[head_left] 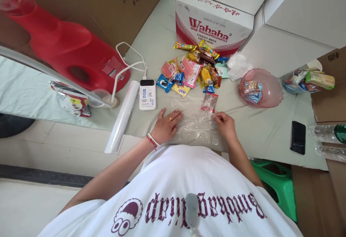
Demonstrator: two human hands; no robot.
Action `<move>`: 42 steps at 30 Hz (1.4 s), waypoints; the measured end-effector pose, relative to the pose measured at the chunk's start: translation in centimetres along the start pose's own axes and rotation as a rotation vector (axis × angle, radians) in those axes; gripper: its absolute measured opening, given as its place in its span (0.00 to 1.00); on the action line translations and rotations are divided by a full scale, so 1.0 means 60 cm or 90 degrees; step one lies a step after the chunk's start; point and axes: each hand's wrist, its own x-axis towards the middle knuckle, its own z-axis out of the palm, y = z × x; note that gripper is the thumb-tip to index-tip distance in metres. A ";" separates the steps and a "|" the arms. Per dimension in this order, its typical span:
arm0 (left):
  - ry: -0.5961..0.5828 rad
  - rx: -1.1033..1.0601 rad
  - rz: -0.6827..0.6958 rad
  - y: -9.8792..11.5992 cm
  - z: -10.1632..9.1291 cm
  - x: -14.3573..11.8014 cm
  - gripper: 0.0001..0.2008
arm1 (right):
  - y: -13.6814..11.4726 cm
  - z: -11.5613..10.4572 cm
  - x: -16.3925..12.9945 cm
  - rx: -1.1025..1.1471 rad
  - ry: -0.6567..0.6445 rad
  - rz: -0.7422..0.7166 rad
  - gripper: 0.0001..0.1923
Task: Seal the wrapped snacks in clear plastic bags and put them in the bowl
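Here the left hand point(165, 126) lies flat and open on a clear plastic bag point(195, 121), pressing it to the table point(259, 129). The right hand point(225, 122) pinches the bag's right edge. Just beyond lies a small snack packet point(209, 102), then a pile of snacks point(192, 70).

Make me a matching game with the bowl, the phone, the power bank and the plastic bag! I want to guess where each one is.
Things:
1. pink bowl
2. black phone
3. white power bank
4. clear plastic bag

Places:
A. under both hands
B. beside the roll of plastic, with a cable plugged in
C. holding a few snacks
D. lying alone near the water bottles

Pairs: 1-C, 2-D, 3-B, 4-A
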 end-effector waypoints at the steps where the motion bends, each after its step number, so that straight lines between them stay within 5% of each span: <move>1: 0.000 -0.001 0.000 -0.001 -0.002 -0.002 0.31 | 0.011 -0.012 0.001 0.063 0.030 0.019 0.16; 3: -0.001 -0.003 0.000 -0.001 -0.004 -0.003 0.30 | 0.036 -0.042 0.003 0.133 0.057 0.054 0.19; 6: -0.006 0.000 0.004 0.002 -0.004 -0.002 0.27 | 0.058 -0.087 0.006 0.037 0.033 0.071 0.19; 10: -0.019 0.013 0.001 0.007 0.001 -0.002 0.24 | 0.014 -0.104 0.039 -0.125 0.160 -0.031 0.17; 12: -0.026 0.021 -0.007 0.010 0.003 -0.004 0.25 | -0.039 -0.079 0.078 -0.076 0.126 -0.095 0.17; 14: -0.030 0.024 -0.017 0.012 0.004 -0.008 0.30 | -0.097 -0.029 0.129 -0.006 -0.006 -0.131 0.16; 18: -0.039 0.024 -0.032 0.016 0.002 -0.012 0.36 | -0.183 0.093 0.226 0.111 -0.127 -0.033 0.19; 21: -0.034 0.031 -0.051 0.019 -0.001 -0.012 0.35 | -0.202 0.138 0.258 0.190 -0.139 -0.001 0.20; 24: -0.021 0.033 -0.070 0.022 -0.003 -0.010 0.35 | -0.190 0.110 0.252 0.252 -0.156 -0.010 0.19; 30: -0.029 0.021 -0.076 0.024 -0.002 -0.008 0.40 | -0.159 -0.067 0.179 0.243 -0.081 -0.058 0.20; 32: -0.033 0.022 -0.076 0.025 -0.001 -0.008 0.41 | -0.156 -0.106 0.142 0.227 -0.134 -0.056 0.20; 34: -0.033 0.029 -0.078 0.028 0.000 -0.010 0.42 | -0.154 -0.113 0.103 0.188 -0.273 -0.047 0.21; 38: -0.034 0.042 -0.086 0.033 0.000 -0.023 0.42 | -0.132 -0.057 0.052 0.092 -0.522 -0.060 0.19; 40: -0.035 0.044 -0.094 0.034 0.000 -0.033 0.42 | -0.110 -0.035 0.053 0.089 -0.540 -0.038 0.18; 42: -0.031 0.044 -0.105 0.035 0.000 -0.043 0.43 | -0.083 -0.039 0.069 0.128 -0.469 0.016 0.19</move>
